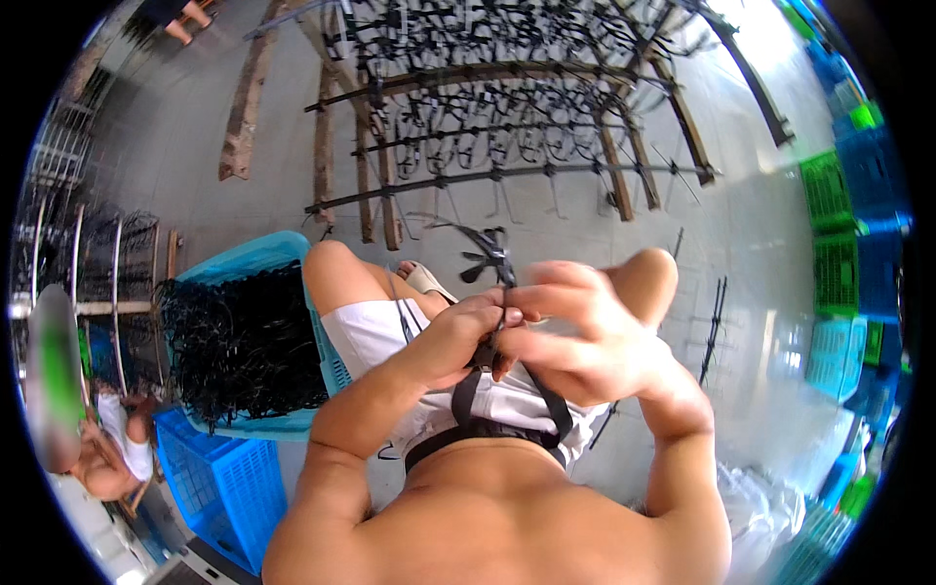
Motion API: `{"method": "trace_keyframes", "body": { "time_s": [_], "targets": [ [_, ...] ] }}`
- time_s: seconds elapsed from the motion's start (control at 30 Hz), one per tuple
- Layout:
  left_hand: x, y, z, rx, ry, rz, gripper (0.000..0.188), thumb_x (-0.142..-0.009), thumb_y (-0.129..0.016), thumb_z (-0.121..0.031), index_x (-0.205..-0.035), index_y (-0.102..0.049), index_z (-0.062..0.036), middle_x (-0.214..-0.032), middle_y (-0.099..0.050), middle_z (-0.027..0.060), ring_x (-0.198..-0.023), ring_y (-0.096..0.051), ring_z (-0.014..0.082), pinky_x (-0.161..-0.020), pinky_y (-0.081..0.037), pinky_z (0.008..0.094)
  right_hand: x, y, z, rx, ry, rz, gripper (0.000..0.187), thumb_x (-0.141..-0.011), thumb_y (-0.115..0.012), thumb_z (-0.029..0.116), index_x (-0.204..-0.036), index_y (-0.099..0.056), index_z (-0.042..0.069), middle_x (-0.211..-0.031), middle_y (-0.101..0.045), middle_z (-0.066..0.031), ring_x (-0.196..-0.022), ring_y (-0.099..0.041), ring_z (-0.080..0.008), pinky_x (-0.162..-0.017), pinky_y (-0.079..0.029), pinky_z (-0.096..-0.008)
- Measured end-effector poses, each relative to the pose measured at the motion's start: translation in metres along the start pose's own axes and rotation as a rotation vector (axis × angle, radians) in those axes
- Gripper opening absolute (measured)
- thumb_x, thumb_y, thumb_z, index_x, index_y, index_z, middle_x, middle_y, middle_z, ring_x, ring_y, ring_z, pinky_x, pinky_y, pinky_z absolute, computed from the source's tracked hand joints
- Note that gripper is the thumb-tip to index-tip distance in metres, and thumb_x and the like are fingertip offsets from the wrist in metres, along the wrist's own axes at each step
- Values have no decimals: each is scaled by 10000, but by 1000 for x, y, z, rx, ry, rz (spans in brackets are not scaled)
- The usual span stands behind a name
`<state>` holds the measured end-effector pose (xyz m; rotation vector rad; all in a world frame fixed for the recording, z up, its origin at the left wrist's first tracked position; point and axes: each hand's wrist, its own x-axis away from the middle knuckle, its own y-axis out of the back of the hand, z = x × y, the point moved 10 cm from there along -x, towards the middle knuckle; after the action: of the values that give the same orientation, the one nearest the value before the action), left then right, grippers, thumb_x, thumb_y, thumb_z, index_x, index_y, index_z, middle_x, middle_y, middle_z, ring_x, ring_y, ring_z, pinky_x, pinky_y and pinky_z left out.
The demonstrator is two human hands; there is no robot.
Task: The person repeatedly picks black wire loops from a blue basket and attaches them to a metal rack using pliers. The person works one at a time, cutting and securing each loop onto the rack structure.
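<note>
Okay, left grip (472, 328): thumb and fingers look clamped on a thin black piece (499, 261), which pokes up out of the pinch, its lobed, branching end just beyond the grip. Right grip (585, 336) just beside it, fingers spread and blurred, tips close to the same piece; can't tell if they're touching or pinching anything.

Doing this well, in my judgement: left pinch firm and near the spot being worked, right fingertips acting lightly on the piece so the thin ends don't bend or snag. Wrists low over the lap would steady both hands. Better to check the branching end faces clear of the fingers before pulling on anything.

Below the grip, black straps (466, 395) cross the white shorts (363, 336); worth minding loose ends there. Left of the grip, near the knee, a light-blue tub (261, 426) heaped with tangled black strips (244, 346); a darker blue crate (219, 478) next to it, nearer the body. Well beyond the grip, a rack of black rods (512, 174) hung with black pieces. Far right, green crates (829, 190) are stacked.
</note>
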<state>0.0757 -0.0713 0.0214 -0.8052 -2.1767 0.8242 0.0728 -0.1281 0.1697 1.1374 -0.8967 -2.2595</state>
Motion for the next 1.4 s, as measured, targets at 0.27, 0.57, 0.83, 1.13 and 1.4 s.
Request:
{"method": "trace_keyframes", "body": {
  "time_s": [0.27, 0.57, 0.83, 1.13, 1.4],
  "targets": [
    [11, 19, 46, 245, 274, -40, 177, -910, -460, -198, -911, -516, -30, -692, -534, 75, -630, -576, 235, -595, -487, 351, 13, -10, -2, -203, -19, 178, 233, -723, -702, 97, -934, -611, 54, -999, -602, -58, -931, -572, -265, -848, -453, -373],
    [31, -7, 54, -33, 346, 126, 117, -917, -449, -179, -872, -462, -71, -676, -507, 47, -507, -524, 160, -445, -401, 274, 15, -47, -30, -228, -116, 232, 348, -774, -669, 84, -1098, -542, 83, -1092, -554, -93, -986, -544, -288, -866, -425, -397],
    [19, -4, 36, 368, 268, 246, 232, -908, -508, -263, -925, -485, -33, -771, -575, 140, -603, -582, 245, -505, -453, 313, 57, -11, -91, -595, -286, 52, 121, -839, -633, 38, -914, -540, 54, -877, -543, -78, -754, -572, -202, -637, -453, -302],
    [-14, -16, -30, -691, -320, -149, 95, -895, -551, -76, -895, -472, -23, -934, -585, 126, -752, -552, 137, -702, -453, 247, 150, -9, -104, -1681, -915, 223, 464, -880, -638, 195, -1240, -454, -33, -783, -604, -73, -496, -519, -90, -419, -383, -206],
    [-68, -84, -33, -919, -1052, -33, 141, -829, -613, -11, -899, -493, -38, -827, -556, 129, -661, -528, 209, -600, -454, 297, 186, 161, -250, -1149, -994, -972, 171, -916, -541, 151, -1046, -509, 44, -841, -591, -72, -630, -535, -118, -495, -434, -249]
  ]
}}
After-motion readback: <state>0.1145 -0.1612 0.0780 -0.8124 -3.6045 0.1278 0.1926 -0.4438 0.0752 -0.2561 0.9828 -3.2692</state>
